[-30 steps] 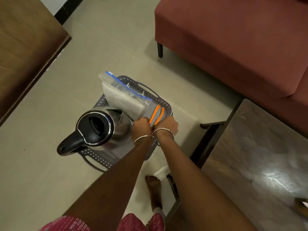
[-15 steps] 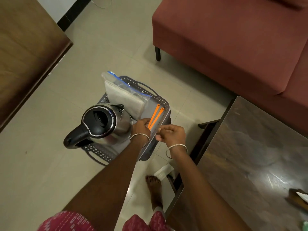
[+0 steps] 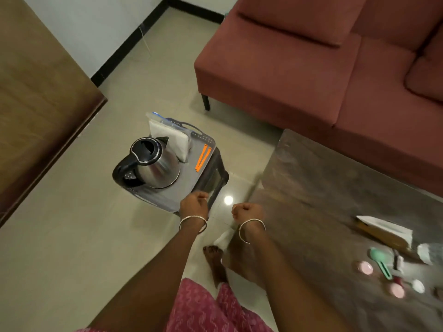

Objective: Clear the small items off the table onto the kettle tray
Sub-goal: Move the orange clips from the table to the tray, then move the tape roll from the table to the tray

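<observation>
A grey tray (image 3: pixel 167 200) rests on a dark stool and carries a steel kettle (image 3: pixel 153 164), a white packet in a clear bag (image 3: pixel 175 137) and two orange clips (image 3: pixel 203 158). My left hand (image 3: pixel 194 203) hovers at the tray's near corner with curled fingers, holding nothing. My right hand (image 3: pixel 247 210) is a loose fist over the floor, just left of the dark table (image 3: pixel 323 200), also holding nothing. Small items lie on the table's right end: a green scoop (image 3: pixel 380 261), pink round pieces (image 3: pixel 364 268) and a white round piece (image 3: pixel 418 286).
A folded paper on a wooden piece (image 3: pixel 386 230) and a clear bag (image 3: pixel 429 254) lie beside the small items. A red sofa (image 3: pixel 311 68) stands behind the table. A brown wooden panel (image 3: pixel 36 92) fills the left. My bare foot (image 3: pixel 214 262) stands on the tiled floor.
Both hands have let go of the orange clips, which now lie on the tray, and have drawn back toward me. The view has swung right, showing the table's small items.
</observation>
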The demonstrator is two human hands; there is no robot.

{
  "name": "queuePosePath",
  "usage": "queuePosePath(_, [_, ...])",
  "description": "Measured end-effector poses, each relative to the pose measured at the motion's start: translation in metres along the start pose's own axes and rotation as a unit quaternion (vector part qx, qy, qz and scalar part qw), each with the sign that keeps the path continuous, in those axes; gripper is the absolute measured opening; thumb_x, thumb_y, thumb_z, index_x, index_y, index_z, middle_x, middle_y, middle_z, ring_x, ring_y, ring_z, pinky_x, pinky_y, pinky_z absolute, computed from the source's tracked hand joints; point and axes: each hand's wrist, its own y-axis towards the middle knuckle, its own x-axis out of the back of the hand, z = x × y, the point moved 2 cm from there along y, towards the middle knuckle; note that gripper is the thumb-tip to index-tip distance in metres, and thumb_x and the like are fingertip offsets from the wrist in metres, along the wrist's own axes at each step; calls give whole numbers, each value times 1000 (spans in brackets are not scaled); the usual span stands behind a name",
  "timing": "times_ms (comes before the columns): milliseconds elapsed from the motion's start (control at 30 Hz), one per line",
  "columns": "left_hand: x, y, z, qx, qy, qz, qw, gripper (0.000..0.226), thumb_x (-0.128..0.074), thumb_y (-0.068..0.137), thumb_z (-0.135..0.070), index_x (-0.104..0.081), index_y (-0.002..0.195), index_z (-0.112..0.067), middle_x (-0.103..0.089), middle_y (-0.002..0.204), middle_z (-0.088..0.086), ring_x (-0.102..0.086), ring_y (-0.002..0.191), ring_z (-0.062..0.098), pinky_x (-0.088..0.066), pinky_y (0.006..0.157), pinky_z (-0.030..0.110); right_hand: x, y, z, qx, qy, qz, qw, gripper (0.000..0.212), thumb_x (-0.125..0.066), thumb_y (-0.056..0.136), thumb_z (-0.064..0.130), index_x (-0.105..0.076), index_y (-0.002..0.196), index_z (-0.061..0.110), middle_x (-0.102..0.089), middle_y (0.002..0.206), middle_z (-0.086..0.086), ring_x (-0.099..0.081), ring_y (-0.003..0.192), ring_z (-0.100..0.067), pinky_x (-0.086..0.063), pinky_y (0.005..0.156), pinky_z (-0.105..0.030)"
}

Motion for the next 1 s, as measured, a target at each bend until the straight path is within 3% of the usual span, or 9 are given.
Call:
queuePosePath(100, [-2, -58, -5, -29, -10, 7, 1000, 19, -59, 85, -3, -75, 91, -10, -74, 92, 13, -67, 92, 31, -53, 84, 35, 35, -36, -17, 10, 10, -13, 1000, 11, -67, 78, 4, -78, 76, 3, -74, 79, -19, -70, 81, -34, -59, 81, -47])
queuePosePath(200, [-9, -118, -9, -40, -23, 11, 999, 16, -61, 85, -8, -75, 91, -12, -75, 92, 11, -68, 91, 30, -52, 83, 32, 74, -81, -43, 29, 53, -24, 998, 13, -61, 74, -7, -73, 69, -6, -63, 69, -26, -59, 67, -28, -53, 66, -44])
queuePosePath(300, [-23, -173, -10, -47, -34, 18, 998, 14, -63, 85, -10, -75, 90, -15, -75, 90, 9, -68, 88, 28, -51, 79, 29, 115, -120, -75, 33, 97, -40, 994, 14, -57, 76, -10, -70, 70, -13, -57, 62, -16, -51, 57, -21, -42, 57, -34])
queuePosePath(400, [-44, -225, -18, -67, -20, 44, 997, 13, -64, 85, -13, -75, 90, -16, -74, 92, 10, -67, 91, 31, -52, 82, 33, 165, -151, -114, 6, 116, -93, 989, 12, -63, 77, -3, -74, 72, -7, -58, 51, -9, -53, 41, -11, -46, 48, -22])
queuePosePath(533, [-83, -280, -34, -96, 7, 98, 990, 13, -62, 86, -13, -75, 90, -16, -74, 92, 11, -66, 92, 32, -51, 78, 33, 233, -174, -170, -18, 100, -156, 983, 11, -68, 77, 10, -79, 77, 6, -74, 76, -19, -67, 70, -24, -59, 73, -38])
queuePosePath(600, [-105, -304, -45, -106, 11, 127, 986, 14, -61, 86, -12, -74, 91, -15, -74, 92, 11, -66, 92, 33, -53, 82, 37, 268, -180, -193, -34, 122, -188, 974, 13, -68, 76, 11, -79, 79, 7, -74, 81, -20, -66, 74, -28, -59, 79, -44])
queuePosePath(800, [-179, -374, -85, -155, 38, 153, 975, 11, -61, 84, -16, -71, 83, -20, -74, 85, 7, -65, 88, 32, -50, 76, 34, 357, -198, -253, -60, 204, -284, 935, 25, -61, 78, 12, -68, 58, 25, -75, 72, -10, -71, 82, -36, -58, 79, -49])
queuePosePath(1000, [-267, -417, -128, -184, 74, 181, 963, 11, -61, 83, -14, -70, 82, -21, -73, 88, 10, -65, 89, 34, -51, 77, 36, 442, -185, -307, -71, 224, -332, 913, 14, -65, 85, 16, -72, 73, 15, -75, 72, -13, -71, 76, -34, -57, 78, -50])
